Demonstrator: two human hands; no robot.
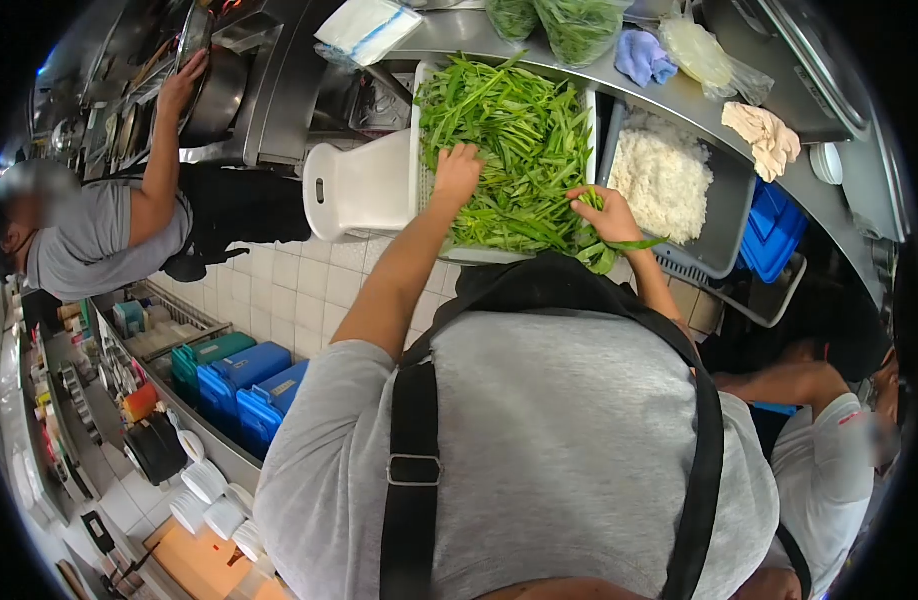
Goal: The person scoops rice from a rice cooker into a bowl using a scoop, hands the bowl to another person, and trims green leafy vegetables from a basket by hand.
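Note:
A white basket (416, 165) heaped with cut green leafy vegetables (519, 130) stands in front of me. My left hand (459, 172) rests on the left part of the heap, its fingers curled into the greens; what they hold, if anything, is hidden. At the basket's right edge, my right hand (606, 215) is closed on a few green stems and leaves, some of which hang below the palm and stick out to the right. Right of the basket is a grey tub (731, 210) with white rice (664, 175) in it.
A white plastic stool (354, 190) adjoins the basket's left side. The steel counter beyond bears bagged greens (579, 25), a purple cloth (644, 57) and a beige cloth (762, 138). One person (109, 230) works at the left; another (829, 460) is at the lower right.

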